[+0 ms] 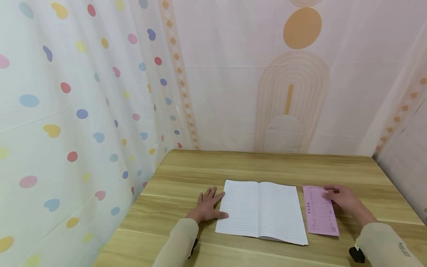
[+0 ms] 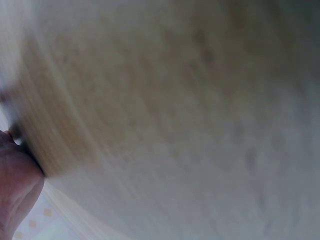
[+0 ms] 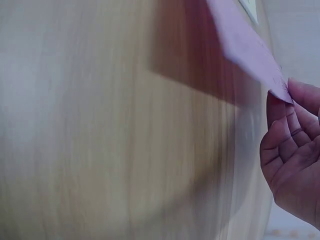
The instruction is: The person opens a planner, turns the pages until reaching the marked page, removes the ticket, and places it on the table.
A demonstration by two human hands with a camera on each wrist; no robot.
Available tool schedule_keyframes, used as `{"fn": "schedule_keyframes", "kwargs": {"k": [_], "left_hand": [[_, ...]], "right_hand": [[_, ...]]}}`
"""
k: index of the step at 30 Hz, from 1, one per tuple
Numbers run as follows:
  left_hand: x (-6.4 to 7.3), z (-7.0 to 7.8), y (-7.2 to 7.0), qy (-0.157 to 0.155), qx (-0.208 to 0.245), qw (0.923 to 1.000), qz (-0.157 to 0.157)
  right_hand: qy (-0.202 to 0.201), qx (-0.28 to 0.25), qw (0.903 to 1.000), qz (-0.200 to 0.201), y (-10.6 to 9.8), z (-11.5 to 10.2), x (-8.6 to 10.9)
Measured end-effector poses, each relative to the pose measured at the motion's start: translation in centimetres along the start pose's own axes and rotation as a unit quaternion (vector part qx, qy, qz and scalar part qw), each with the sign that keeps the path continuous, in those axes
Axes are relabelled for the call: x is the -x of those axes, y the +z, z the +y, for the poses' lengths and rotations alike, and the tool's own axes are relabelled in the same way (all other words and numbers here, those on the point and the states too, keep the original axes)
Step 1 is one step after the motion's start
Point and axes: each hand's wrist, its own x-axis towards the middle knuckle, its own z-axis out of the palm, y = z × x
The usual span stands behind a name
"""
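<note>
An open notebook [image 1: 240,209] with blank lined pages lies on the wooden table. At its left edge rests my left hand [image 1: 208,207], fingers spread and straight, thumb and forefinger touching the page; in the left wrist view only part of that hand [image 2: 19,185] shows at the edge. To the right of the notebook is a pink printed slip [image 1: 320,215]. My right hand [image 1: 343,200] pinches its right edge near the far corner. The right wrist view shows the slip [image 3: 250,50] lifted off the table, its corner between the thumb and fingers of the right hand [image 3: 297,155].
The wooden table [image 1: 267,165] reaches back to a patterned curtain [image 1: 227,92]. A dotted curtain [image 1: 100,111] hangs along the left side. A small black object [image 1: 357,255] is at the right sleeve's cuff.
</note>
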Motion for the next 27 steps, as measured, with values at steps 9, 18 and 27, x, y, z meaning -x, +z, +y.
{"fn": "schedule_keyframes", "kwargs": {"k": [9,18,27], "left_hand": [[-0.1,-0.1,0.1,0.001,-0.006,1.0,0.004],[-0.2,-0.2,0.2,0.002,-0.005,1.0,0.003],[-0.3,-0.3,0.3,-0.003,-0.003,1.0,0.002]], "right_hand": [[-0.013,0.029,0.9993,0.019,-0.8,0.9,0.5],[0.007,0.042,0.9988,0.022,-1.5,1.1,1.1],[-0.018,0.059,0.9974,0.037,-0.5,-0.5,1.3]]}}
